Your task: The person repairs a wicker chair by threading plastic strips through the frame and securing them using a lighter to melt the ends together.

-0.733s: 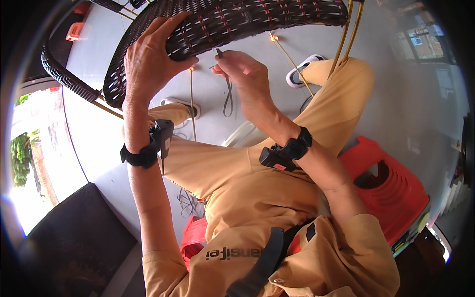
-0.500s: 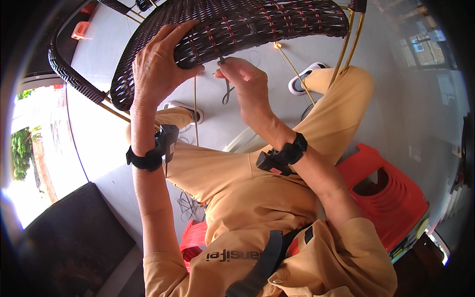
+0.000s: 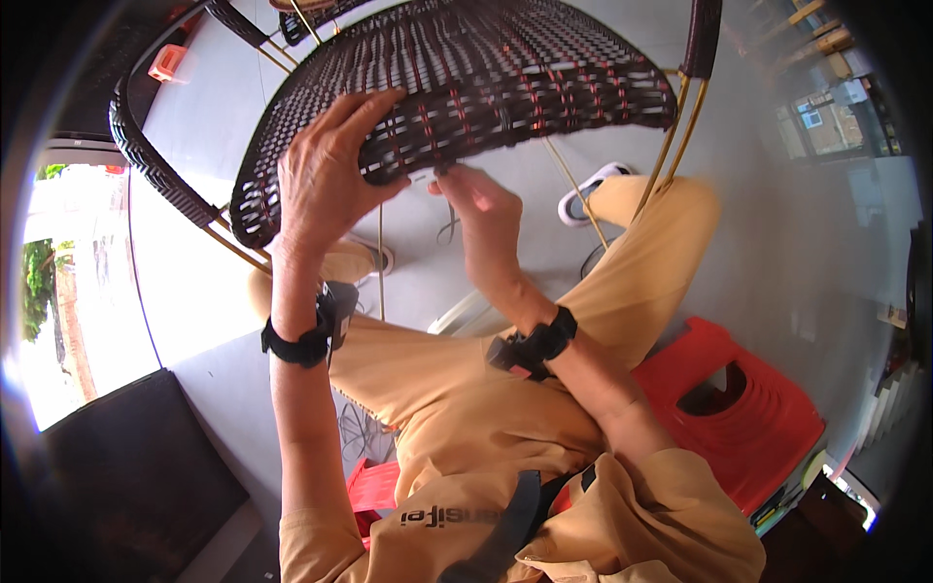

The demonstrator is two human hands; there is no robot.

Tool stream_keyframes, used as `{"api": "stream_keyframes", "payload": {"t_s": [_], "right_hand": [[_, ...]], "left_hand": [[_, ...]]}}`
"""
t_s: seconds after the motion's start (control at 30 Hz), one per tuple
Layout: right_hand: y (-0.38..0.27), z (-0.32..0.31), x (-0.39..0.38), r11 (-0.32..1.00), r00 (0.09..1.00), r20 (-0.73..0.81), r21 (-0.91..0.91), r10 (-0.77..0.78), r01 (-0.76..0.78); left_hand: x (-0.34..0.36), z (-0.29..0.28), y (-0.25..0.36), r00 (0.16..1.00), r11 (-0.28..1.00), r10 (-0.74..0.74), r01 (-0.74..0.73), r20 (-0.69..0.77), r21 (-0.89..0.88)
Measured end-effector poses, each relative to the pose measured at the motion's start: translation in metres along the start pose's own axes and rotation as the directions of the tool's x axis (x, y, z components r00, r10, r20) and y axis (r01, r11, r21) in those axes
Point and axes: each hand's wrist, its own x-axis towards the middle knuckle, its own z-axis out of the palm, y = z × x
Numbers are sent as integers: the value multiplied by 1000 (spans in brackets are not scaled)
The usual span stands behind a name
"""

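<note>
Seat [image 3: 515,102] now lower in view; L fingers [image 3: 367,113] grip rim [image 3: 544,127], R fingers [image 3: 468,182] pinch strip [image 3: 452,218].

From where I stand, the woven chair seat [image 3: 505,102] now sits lower in view than a moment ago, with more of its top showing. The right-hand grip [image 3: 488,209] has come up against the seat's front edge (it was just short of it at first) and is nearer the left-hand grip [image 3: 326,189]. Less of the dark strip [image 3: 449,230] dangles, its long loop now a short one. The gold rod [image 3: 562,167] beneath has lost its orange-looking end behind the edge.
</note>
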Motion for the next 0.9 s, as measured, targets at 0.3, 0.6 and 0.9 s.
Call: {"api": "stream_keyframes", "payload": {"t_s": [0.3, 0.6, 0.9], "right_hand": [[2, 2, -2, 997, 996, -48, -44, -69, 67], [-3, -1, -3, 982, 994, 10, -155, -112, 112], [5, 1, -1, 997, 998, -60, 80, -6, 11]], "left_hand": [[2, -2, 6, 998, 998, -61, 61, 2, 22], [4, -4, 13, 995, 995, -99, 98, 24, 17], [8, 3, 19, 996, 996, -89, 88, 20, 24]]}}
